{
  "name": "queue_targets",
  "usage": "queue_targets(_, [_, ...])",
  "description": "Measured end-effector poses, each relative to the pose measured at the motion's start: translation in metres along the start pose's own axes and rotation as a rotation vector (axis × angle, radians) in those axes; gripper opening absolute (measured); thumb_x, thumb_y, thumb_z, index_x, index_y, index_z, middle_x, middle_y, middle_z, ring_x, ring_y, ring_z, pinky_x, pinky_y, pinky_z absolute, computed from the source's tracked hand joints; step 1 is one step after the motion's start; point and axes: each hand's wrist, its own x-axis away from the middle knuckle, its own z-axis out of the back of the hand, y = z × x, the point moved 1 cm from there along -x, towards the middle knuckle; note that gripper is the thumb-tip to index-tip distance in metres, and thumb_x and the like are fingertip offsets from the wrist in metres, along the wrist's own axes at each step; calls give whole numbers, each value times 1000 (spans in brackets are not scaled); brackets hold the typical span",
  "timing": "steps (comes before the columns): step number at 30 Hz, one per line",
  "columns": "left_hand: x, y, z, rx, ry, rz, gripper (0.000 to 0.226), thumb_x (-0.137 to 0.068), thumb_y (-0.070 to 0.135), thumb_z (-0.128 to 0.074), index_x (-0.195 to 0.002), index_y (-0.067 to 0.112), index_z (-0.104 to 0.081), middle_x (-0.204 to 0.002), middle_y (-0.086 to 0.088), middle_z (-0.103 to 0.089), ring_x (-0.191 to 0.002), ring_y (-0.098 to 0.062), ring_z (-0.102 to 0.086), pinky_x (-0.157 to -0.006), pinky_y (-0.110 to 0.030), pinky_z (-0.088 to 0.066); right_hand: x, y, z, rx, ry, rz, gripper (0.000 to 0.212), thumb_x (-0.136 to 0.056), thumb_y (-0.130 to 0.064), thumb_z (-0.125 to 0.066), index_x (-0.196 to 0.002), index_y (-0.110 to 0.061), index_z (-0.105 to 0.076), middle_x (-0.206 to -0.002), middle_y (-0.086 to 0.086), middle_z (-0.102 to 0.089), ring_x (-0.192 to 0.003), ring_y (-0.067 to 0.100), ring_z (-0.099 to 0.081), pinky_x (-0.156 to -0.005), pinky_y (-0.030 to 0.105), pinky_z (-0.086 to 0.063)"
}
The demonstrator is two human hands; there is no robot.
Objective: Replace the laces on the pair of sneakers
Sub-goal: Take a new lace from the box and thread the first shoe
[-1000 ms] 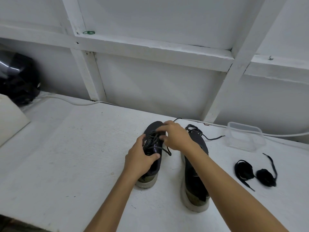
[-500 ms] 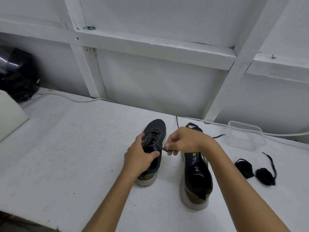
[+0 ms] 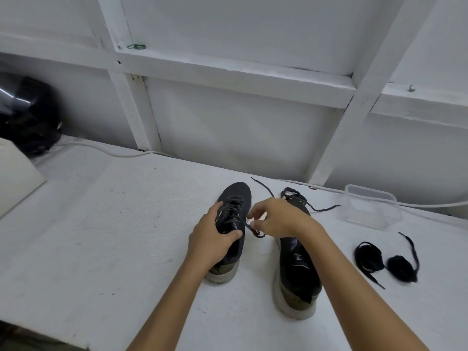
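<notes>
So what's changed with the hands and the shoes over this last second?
The right hand left the eyelets and drew the lace sideways, pinching it. The left hand stayed gripping the left sneaker; the right sneaker and spare laces stayed put.

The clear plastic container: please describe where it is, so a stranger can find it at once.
Look along the white table to its far right, near the wall. The clear plastic container sits there, beyond two bundled black laces. It is the only transparent thing there.
</notes>
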Motion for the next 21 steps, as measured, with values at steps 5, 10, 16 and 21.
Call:
queue_targets(5, [0, -1, 1, -4, 0, -27, 83, -79, 45, -78, -149, 42, -34, -141, 11, -54, -129, -15, -53, -106, -42, -46, -3, 2, -9, -123, 11, 78, 8, -94, -28, -68, -93, -34, -73, -94, -21, -70, -85, 3, -66, -79, 23, -49])
queue_targets(10, [0, -2, 0, 4, 0, -50, 76, -79, 44, -77, -144, 43, -38, -138, 13, -54, -125, -13, -54, -104, -43, -47, -6, 6, -17, -224, 30, 72, 11, -85, -31, -81, -87, -27, -71, -85, -10, -74, -82, 7, -69, -78, 24, -55])
queue_targets(16, [3, 1, -3, 25, 124, -151, 24, -84, 32, -77, -99, 41, -60, -123, 14, -54, -113, -10, -56, -94, -36, -50, -3, 9, -20, -227, 51, 87, 9, -93, -39, -70, -92, -30, -73, -90, -16, -73, -83, 2, -68, -76, 21, -49])
queue_targets(21, [2, 1, 0, -25, 64, -126, 9, -91, 30, -70, -88, 33, -63, -146, 5, -45, -136, -15, -45, -106, -37, -42, -3, 5, -22, -221, 54, 78, 16, -92, -45, -71, -97, -31, -74, -89, -20, -70, -79, -1, -66, -69, 17, -46])
